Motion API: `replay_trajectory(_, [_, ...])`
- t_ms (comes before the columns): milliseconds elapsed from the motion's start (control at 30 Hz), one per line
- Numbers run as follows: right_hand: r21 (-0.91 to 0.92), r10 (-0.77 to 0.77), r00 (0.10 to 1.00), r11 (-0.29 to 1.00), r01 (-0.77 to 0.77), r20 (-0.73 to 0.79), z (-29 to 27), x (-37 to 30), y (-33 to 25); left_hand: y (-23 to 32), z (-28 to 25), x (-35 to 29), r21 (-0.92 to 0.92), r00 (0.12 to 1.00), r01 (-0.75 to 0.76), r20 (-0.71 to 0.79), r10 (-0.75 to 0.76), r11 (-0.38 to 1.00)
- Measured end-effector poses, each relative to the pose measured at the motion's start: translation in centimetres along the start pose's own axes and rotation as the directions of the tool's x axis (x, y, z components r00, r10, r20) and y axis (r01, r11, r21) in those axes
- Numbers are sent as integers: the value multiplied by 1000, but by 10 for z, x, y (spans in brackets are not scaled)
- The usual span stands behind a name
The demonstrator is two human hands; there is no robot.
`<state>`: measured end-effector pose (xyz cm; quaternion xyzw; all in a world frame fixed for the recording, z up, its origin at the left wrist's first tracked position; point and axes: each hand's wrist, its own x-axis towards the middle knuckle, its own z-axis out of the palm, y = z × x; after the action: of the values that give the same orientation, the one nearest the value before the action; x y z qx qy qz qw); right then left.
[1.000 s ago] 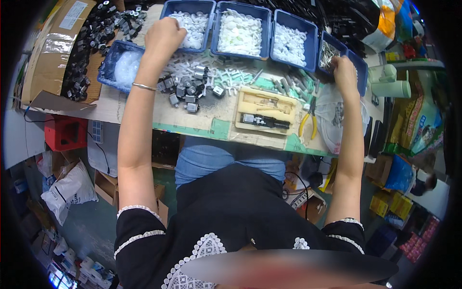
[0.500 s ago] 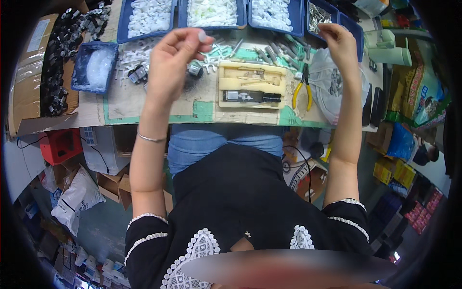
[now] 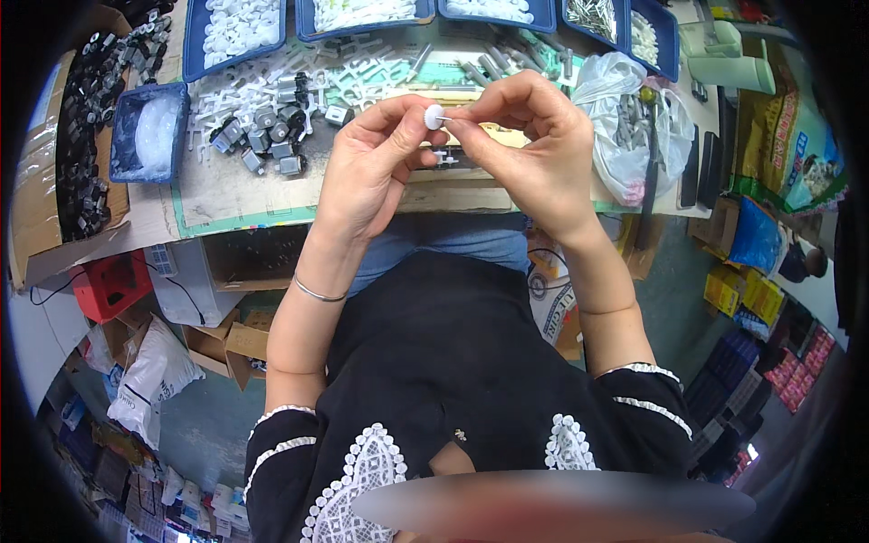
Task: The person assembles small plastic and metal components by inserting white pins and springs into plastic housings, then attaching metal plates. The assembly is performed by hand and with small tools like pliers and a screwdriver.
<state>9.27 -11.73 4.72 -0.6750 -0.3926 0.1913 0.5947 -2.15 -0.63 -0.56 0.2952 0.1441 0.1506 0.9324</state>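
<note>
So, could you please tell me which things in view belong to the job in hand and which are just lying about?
Belonging to the work:
white disc, in the left hand
thin metal pin, in the right hand
probably the heaped metal pins and white parts beyond

Apparently just lying about:
red box
white sack
pale green container

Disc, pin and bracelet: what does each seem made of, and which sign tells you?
Disc: probably plastic, matte, from its even, opaque white.
Pin: likely metal, being thin, straight and pale; its finish is too small to judge.
Bracelet: probably polished metal, given the bright highlights on its silvery band.
</note>
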Motion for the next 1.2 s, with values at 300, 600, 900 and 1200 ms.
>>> replay_trajectory(300, [-272, -101, 992, 955, 119, 82, -2, -8, -6, 0, 3, -7, 467, 967, -241, 38, 253, 851])
replay_trajectory(600, [-192, -77, 961, 972, 132, 267, -15, -7, 3, 3, -5, -17, 200, 999, 24, -27, -19, 979])
replay_trajectory(900, [-309, -206, 941, 907, 286, 269, -15, -19, 3, 4, 0, -20, 308, 998, -56, 8, 56, 950])
replay_trajectory(1200, [-277, -217, 950, 920, 276, 224, -14, -25, 9, -3, 2, -23, 351, 991, -131, 75, 111, 927])
